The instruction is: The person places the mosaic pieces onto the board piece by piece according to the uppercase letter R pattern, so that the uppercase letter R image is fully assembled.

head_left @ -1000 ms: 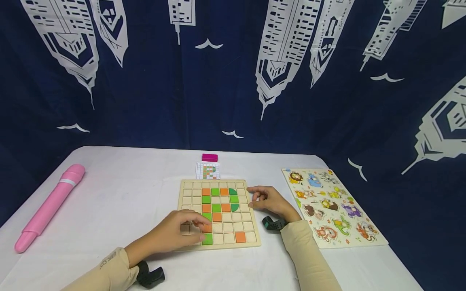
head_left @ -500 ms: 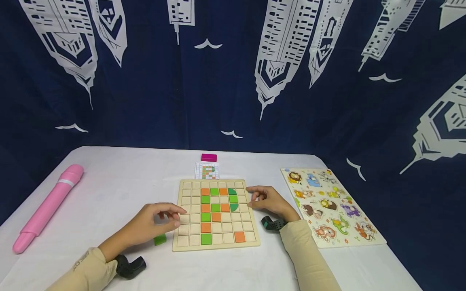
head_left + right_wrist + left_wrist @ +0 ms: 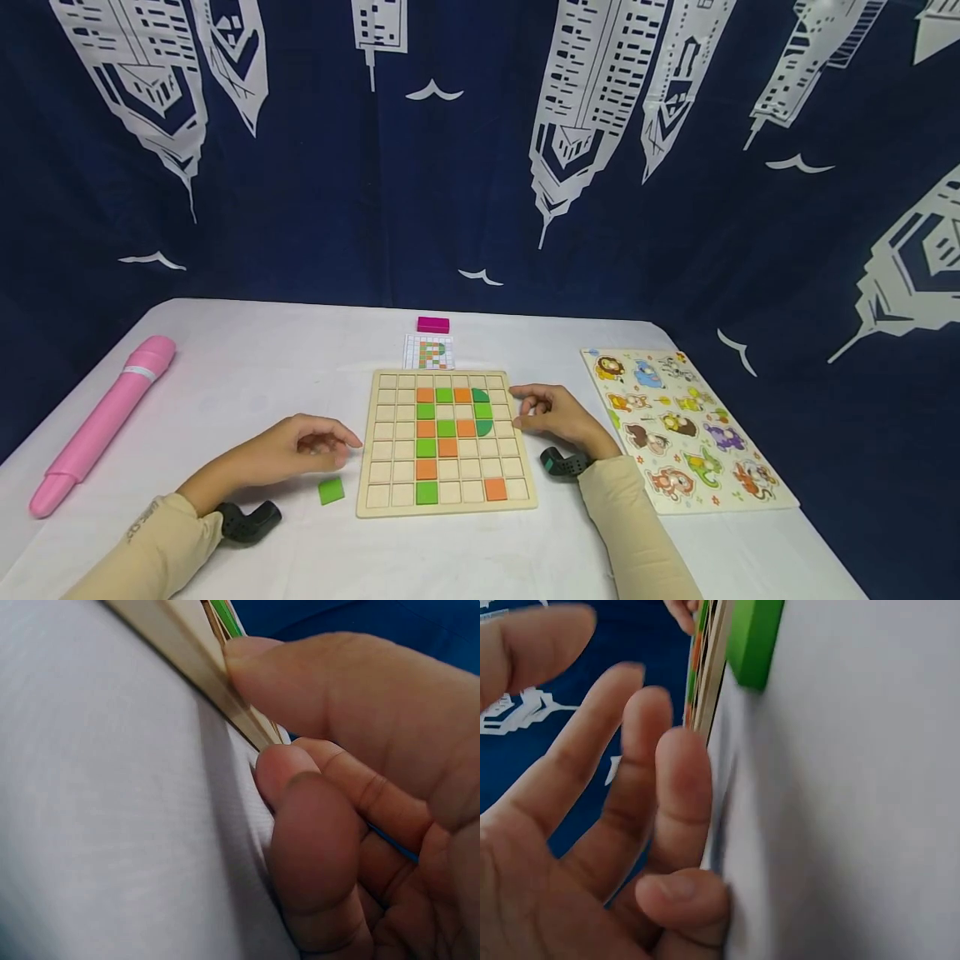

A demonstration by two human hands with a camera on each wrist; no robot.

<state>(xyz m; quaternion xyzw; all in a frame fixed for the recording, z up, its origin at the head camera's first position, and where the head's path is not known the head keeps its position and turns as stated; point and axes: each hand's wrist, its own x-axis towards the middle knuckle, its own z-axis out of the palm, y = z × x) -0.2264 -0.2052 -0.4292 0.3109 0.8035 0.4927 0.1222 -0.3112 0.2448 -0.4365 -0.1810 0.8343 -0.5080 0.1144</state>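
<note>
In the head view a wooden grid board (image 3: 382,450) lies mid-table. Orange and green square tiles fill some of its cells, with two dark green rounded pieces (image 3: 483,428) among them. A lone orange tile (image 3: 495,489) sits in the bottom row. My left hand (image 3: 288,450) hovers left of the board, fingers loosely bent, holding nothing. Just below it a loose green tile (image 3: 331,491) lies on the cloth; the left wrist view shows this tile (image 3: 754,641) beyond the fingertips. My right hand (image 3: 558,414) rests thumb and forefinger against the board's right edge (image 3: 195,652).
Behind the board lie a card with a coloured grid pattern (image 3: 429,352) and a magenta block (image 3: 432,325). A long pink wand-like object (image 3: 105,425) lies at the left. An animal picture board (image 3: 697,425) is at the right, and a dark blue printed curtain (image 3: 337,208) hangs behind the table.
My left hand has moved left off the board, leaving its lower tiles in plain sight. The loose green tile, hidden a second ago, now shows fully. My right hand stays at the edge.
</note>
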